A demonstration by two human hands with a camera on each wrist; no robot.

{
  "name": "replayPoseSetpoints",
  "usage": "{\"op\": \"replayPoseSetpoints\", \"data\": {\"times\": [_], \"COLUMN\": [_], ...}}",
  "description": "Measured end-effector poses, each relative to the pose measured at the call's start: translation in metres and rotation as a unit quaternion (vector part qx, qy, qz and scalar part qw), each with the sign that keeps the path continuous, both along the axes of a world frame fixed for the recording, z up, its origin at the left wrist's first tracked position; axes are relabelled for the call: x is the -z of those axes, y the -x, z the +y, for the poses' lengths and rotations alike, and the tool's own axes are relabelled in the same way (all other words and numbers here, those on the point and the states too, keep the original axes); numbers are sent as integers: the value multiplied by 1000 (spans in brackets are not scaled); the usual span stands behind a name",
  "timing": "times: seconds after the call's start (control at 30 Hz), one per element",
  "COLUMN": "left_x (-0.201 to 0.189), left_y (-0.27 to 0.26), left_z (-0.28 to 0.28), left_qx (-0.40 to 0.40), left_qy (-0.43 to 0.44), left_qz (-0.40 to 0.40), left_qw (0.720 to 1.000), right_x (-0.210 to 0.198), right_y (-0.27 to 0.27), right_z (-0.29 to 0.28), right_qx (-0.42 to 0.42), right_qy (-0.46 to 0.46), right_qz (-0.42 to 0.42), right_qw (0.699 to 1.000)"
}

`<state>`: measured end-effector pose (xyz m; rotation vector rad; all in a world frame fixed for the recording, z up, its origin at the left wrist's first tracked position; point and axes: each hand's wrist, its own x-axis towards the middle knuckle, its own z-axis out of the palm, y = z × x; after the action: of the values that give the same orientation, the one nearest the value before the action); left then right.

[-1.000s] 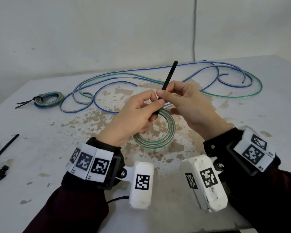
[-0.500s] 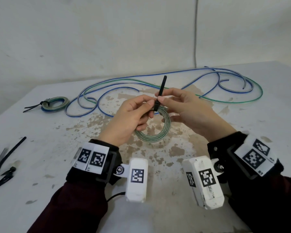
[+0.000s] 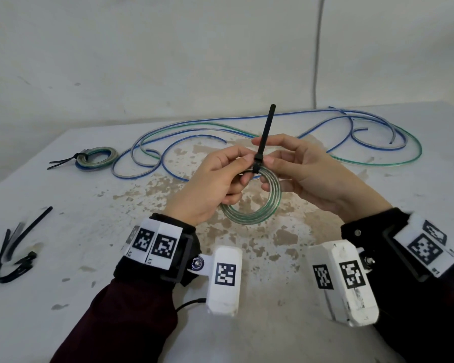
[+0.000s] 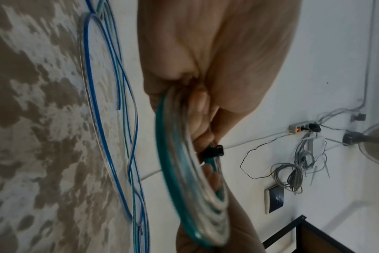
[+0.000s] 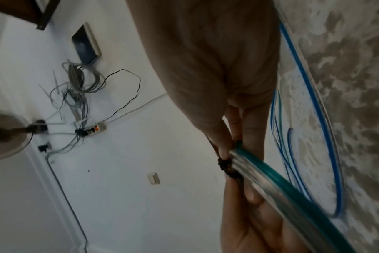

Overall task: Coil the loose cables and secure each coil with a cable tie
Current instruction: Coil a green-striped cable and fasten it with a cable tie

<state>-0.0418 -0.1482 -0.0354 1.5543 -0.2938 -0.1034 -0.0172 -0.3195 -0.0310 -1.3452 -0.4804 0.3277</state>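
Observation:
A green-and-clear cable coil (image 3: 252, 217) hangs between both hands above the table. A black cable tie (image 3: 265, 129) wraps the coil's top, and its tail points up, nearly upright. My left hand (image 3: 236, 166) grips the coil's top left, with thumb and forefinger pinched right beside the tie's head. My right hand (image 3: 273, 159) pinches the tie at its head, and its lower fingers pass through the coil. The left wrist view shows the coil (image 4: 180, 171) with the tie's head (image 4: 212, 151) against my fingertips. In the right wrist view the tie (image 5: 226, 166) rings the coil (image 5: 281, 184).
A tied coil (image 3: 96, 158) lies at the table's back left. Loose blue and green cables (image 3: 286, 119) sprawl across the back. Several spare black ties (image 3: 16, 247) lie near the left edge. The wall rises just behind the table (image 3: 63, 323).
The tie's tail leaned right a second ago and now stands nearly upright. Both hands have kept hold of the coil and tie and shifted slightly.

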Motion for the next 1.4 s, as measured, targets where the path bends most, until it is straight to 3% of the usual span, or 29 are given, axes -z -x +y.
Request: {"op": "replayPoseSetpoints", "data": {"times": [0.13, 0.37, 0.53, 0.77, 1.03, 1.27, 1.4], "left_x": [2, 2, -4, -11, -23, -42, -44], "left_y": [-1, 2, 4, 12, 31, 36, 28], "left_z": [-2, -8, -11, -3, 46, 115, 144], "left_qx": [-33, -39, -53, -60, -100, -98, -153], "left_qy": [-59, -113, -112, -150, -188, -186, -166], "left_qz": [2, -37, -45, -51, -28, 94, 122], "left_qw": [998, 992, 991, 986, 977, 973, 966], "right_x": [5, 9, 7, 1, -10, -12, 0], "right_y": [-2, -3, -3, -2, -11, -23, -42], "right_z": [3, 9, 15, 23, 75, 138, 169], "right_qx": [20, 147, 182, 161, 82, 26, 30], "right_qy": [20, 70, 67, 61, 92, 72, 12], "right_qz": [20, -63, -93, -81, -78, -94, 15], "right_qw": [999, 985, 976, 982, 989, 993, 999]}}
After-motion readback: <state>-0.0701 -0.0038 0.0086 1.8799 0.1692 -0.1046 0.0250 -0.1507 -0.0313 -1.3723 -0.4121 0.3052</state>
